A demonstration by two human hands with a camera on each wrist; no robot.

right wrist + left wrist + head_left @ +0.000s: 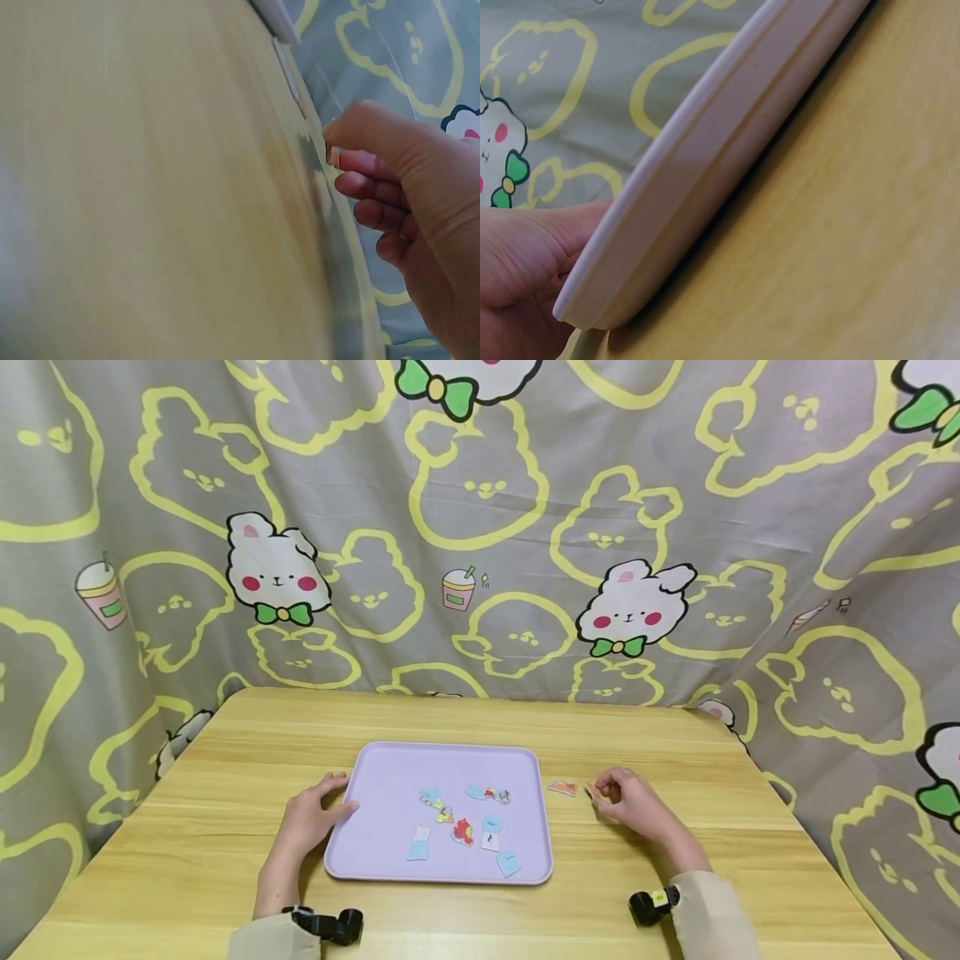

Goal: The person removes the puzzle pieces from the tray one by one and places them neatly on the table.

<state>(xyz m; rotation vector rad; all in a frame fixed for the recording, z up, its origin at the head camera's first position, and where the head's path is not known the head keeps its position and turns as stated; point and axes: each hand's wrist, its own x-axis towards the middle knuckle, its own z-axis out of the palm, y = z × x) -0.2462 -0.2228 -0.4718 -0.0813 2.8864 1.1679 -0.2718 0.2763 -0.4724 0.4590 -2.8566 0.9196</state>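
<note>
A lilac tray (382, 777) lies on the table with several puzzle pieces on it, some joined in small groups. My left hand (306, 814) holds the tray's left edge, thumb over the rim; in the left wrist view the tray's side wall (682, 172) hides part of that hand. To the right of the tray, my right hand (630, 806) pinches a small puzzle piece (593, 793) between thumb and forefinger, just off the tabletop. An orange puzzle piece (563, 787) lies on the wood between the tray and this hand.
On the tray are a red piece (462, 832), a joined strip (488, 794), a yellow and blue group (437, 803) and pale blue pieces (508, 862). The wooden table (600, 893) ends at a patterned curtain (517, 568) behind and at both sides.
</note>
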